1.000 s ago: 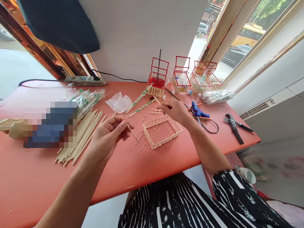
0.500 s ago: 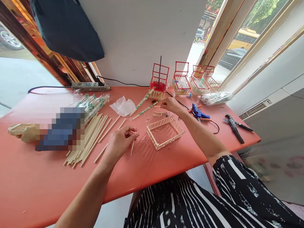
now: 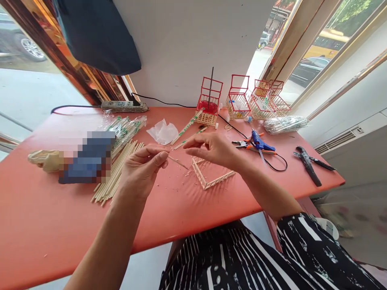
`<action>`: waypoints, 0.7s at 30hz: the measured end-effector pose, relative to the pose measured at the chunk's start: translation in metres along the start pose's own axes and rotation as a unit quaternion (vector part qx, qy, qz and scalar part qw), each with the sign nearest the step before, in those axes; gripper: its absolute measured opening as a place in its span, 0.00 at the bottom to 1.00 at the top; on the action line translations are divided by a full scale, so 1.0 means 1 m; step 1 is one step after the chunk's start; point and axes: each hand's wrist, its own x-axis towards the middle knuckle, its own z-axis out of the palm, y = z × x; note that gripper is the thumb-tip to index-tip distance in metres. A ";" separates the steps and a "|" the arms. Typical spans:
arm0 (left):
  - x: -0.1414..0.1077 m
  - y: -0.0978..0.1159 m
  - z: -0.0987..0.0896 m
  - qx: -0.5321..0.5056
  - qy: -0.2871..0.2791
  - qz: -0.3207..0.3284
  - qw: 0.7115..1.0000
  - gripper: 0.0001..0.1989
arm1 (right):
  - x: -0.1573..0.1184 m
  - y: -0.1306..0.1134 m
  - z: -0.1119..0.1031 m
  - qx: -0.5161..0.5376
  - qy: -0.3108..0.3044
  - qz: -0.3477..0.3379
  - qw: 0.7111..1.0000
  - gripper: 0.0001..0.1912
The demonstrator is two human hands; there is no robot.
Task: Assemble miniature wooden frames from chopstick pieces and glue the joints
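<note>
My left hand (image 3: 144,166) pinches a thin wooden stick (image 3: 178,162) between thumb and fingers, its free end pointing right above the table. Facing it, my right hand (image 3: 211,148) has its thumb and forefinger tips brought close together; whatever they may hold is too small to make out. Under my right hand and forearm, a low rectangular frame of small wooden sticks (image 3: 206,184) lies on the table, its far and right parts hidden. Left of my left hand lies a bundle of long round wooden sticks (image 3: 119,171).
Small red-edged stick chairs or baskets (image 3: 240,104) line the back of the red table (image 3: 169,225). To the right are a blue glue gun (image 3: 260,141), pliers (image 3: 240,143) and black-wrapped cutters (image 3: 308,166). A crumpled white sheet (image 3: 163,132) and wrapped sticks (image 3: 130,129) lie left.
My right hand has come back from the short pieces near the red-edged baskets toward my left hand. My left hand has risen, turning its stick from hanging down to pointing right.
</note>
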 end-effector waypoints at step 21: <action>-0.015 -0.021 -0.076 0.708 -0.046 -0.019 0.705 0.09 | -0.032 0.034 -0.010 0.142 0.152 0.084 0.975 0.17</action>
